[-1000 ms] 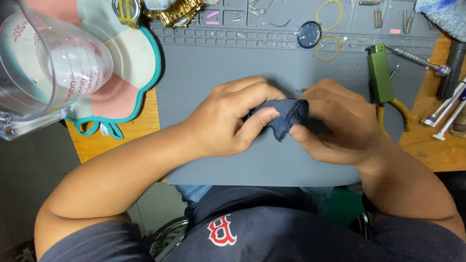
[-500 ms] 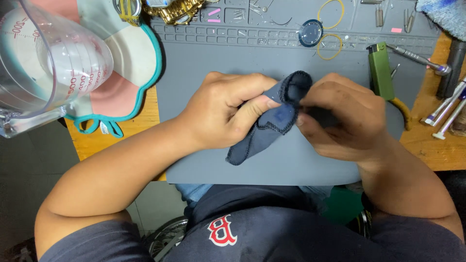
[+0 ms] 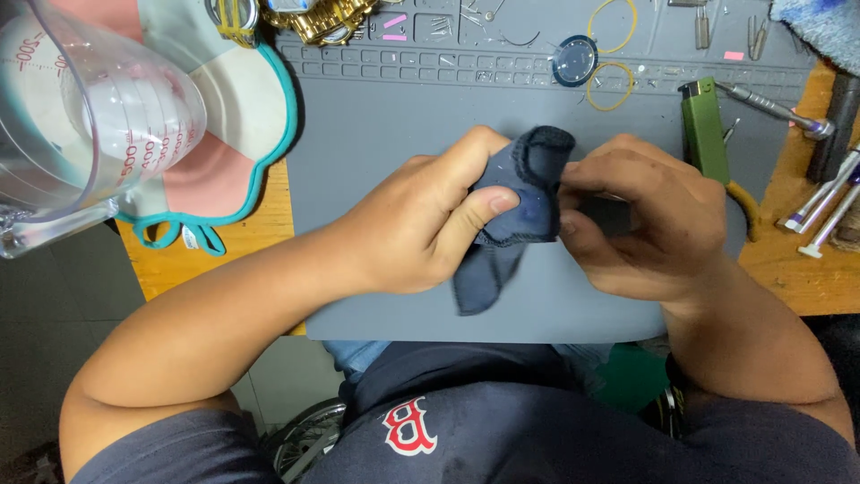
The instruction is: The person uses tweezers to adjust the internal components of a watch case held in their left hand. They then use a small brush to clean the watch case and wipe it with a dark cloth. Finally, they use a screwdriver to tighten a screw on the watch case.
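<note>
Over the middle of a grey rubber work mat (image 3: 385, 134), both hands are closed on a small dark blue cloth (image 3: 515, 211). The left hand (image 3: 430, 220) is curled round the cloth's left side, thumb pressed across its front, with a loose corner hanging down toward the near edge of the mat. The right hand (image 3: 649, 220) is bent shut against the cloth's right side, fingertips pinching into the folds; whatever may lie inside the cloth is hidden. At the far left, a clear plastic measuring jug with red markings (image 3: 90, 125) stands close to the camera, partly over a flower-shaped silicone mat in pink, cream and teal (image 3: 237, 134). Along the far edge of the grey mat lie a gold metal watch bracelet (image 3: 318, 18), a round dark watch face (image 3: 574, 60) and two thin yellow rubber rings (image 3: 611, 85). To the right, a green-handled tool (image 3: 703, 125) rests near silver screwdrivers (image 3: 829, 202) on the wooden table (image 3: 806, 278)
</note>
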